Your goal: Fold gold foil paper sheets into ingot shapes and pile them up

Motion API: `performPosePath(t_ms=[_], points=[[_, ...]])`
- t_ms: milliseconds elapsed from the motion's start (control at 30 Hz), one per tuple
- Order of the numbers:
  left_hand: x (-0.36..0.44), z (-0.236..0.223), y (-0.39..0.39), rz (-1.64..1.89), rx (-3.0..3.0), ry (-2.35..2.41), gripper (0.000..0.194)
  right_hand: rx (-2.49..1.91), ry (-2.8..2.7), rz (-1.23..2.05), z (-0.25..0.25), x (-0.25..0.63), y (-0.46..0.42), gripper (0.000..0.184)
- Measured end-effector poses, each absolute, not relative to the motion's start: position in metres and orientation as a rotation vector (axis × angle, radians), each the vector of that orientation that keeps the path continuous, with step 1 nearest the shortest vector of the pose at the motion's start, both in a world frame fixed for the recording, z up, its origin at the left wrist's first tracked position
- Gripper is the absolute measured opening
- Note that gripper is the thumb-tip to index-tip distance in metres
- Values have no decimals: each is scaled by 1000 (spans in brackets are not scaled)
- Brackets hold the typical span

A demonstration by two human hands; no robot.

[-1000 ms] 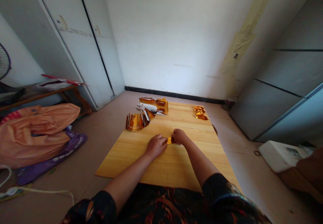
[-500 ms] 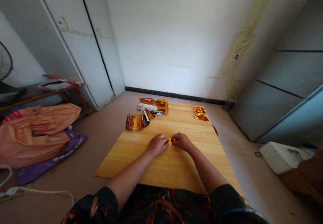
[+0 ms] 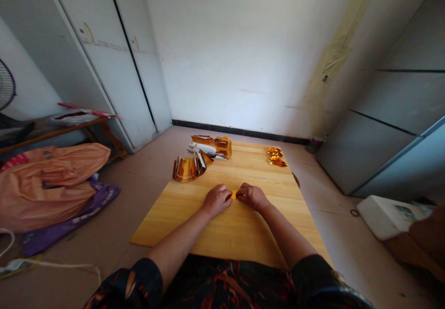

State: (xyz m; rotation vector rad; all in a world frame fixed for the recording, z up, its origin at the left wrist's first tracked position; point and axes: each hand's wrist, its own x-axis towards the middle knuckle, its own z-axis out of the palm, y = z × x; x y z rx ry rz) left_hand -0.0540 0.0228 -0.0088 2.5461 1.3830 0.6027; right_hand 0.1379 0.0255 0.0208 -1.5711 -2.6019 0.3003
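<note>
Between my two hands, low over the wooden tabletop (image 3: 181,221), is a small piece of gold foil paper (image 3: 233,195). My left hand (image 3: 217,199) has its fingers closed on the foil's left end. At the other end, my right hand (image 3: 254,196) pinches the foil with its fingers drawn together. Only the foil's shiny middle shows; both ends are hidden by fingers. A curled stack of gold foil sheets (image 3: 186,167) lies beyond my left hand, with more foil sheets (image 3: 222,146) behind it. Several folded gold foil pieces (image 3: 276,157) sit at the far right corner.
A white wall (image 3: 236,58) stands behind the table. Grey cabinets (image 3: 93,49) rise on the left, and a grey fridge-like unit (image 3: 389,100) on the right. An orange bag (image 3: 52,179) lies on the left floor, a white foam box (image 3: 382,216) on the right.
My right hand has turned and lowered slightly, its fingers closing in on the foil's right end. My left hand stays almost where it was. The foil stacks have not moved.
</note>
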Motion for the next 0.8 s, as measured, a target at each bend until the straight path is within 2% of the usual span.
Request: performPosePath(t_ms=[400,600,800], points=[[-52,-7,22,605,2597,1391,18,-1545,-2854,100,40,130,23,28],[-53,-7,22,572,2620,1393,18,-1552,-2835,139,36,131,24,28],[-53,-6,22,562,2613,1382,16,-1426,-2910,20,27,135,27,28]])
